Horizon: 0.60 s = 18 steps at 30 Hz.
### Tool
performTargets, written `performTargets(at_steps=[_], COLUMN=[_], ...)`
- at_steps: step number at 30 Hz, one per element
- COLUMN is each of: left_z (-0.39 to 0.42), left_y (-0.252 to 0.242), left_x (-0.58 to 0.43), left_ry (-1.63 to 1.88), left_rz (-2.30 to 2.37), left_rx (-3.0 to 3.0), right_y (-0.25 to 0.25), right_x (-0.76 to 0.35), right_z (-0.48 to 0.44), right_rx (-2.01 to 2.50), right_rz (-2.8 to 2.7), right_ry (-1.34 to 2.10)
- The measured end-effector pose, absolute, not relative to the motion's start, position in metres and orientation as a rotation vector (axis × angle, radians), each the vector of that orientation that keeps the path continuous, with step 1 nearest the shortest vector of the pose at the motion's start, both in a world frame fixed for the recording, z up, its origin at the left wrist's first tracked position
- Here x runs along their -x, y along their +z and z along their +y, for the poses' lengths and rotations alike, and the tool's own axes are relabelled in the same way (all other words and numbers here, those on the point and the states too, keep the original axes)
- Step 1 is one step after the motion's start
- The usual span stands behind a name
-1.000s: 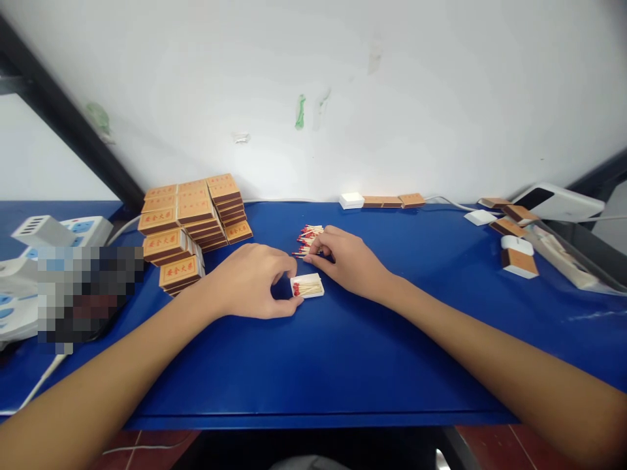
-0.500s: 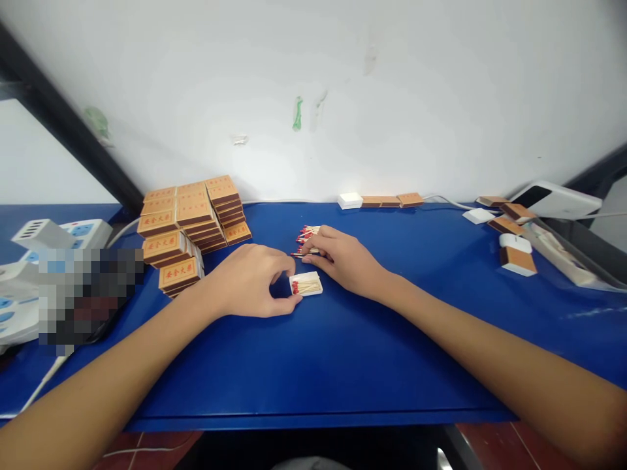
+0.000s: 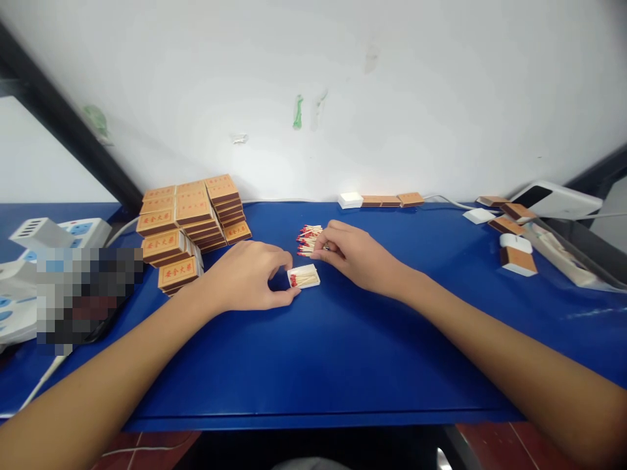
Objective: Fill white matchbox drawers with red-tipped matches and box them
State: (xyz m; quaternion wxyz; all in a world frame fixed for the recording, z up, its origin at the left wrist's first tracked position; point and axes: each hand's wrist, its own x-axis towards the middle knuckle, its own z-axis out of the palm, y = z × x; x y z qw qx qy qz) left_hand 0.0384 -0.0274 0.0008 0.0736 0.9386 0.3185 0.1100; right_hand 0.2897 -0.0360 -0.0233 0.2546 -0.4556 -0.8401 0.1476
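A small white matchbox tray [image 3: 309,285] lies on the blue table with red-headed matches [image 3: 304,279] in it, their heads to the left. My left hand [image 3: 252,277] curves around the tray's left end, thumb at the near corner and forefinger at the far one. Just beyond the tray is a loose pile of matches [image 3: 308,236], heads mostly leftward. The thumb and fingers of my right hand [image 3: 350,254] are pinched together at the stick ends of the pile's nearest matches. How many they grip is hidden.
Stacked matchboxes [image 3: 191,215] stand at the back left. A power strip [image 3: 85,232] and a pixelated dark object [image 3: 93,294] are farther left. More boxes [image 3: 382,201] line the white wall. Boxes [image 3: 518,260], a white device [image 3: 558,199] and a plastic bag [image 3: 563,254] lie right.
My right hand has shifted slightly right, uncovering more of the pile. The tray and my left hand have moved a little away from me and left.
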Motion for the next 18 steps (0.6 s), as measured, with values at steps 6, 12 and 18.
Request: performTargets(at_steps=[6, 12, 18], left_z=[-0.027, -0.027, -0.027], left_y=[0.001, 0.001, 0.0], left_x=[-0.038, -0.038, -0.038], left_ry=[0.327, 0.306, 0.313], left_rz=[0.965, 0.953, 0.95], left_rx=[-2.832, -2.824, -2.838], right_y=[-0.016, -0.015, -0.015], right_x=[-0.277, -0.279, -0.285], right_z=[-0.054, -0.053, -0.051], right_rx=[1.21, 1.251, 1.244], right_rz=[-2.411, -2.391, -2.419], right_ry=[0.486, 0.436, 0.492])
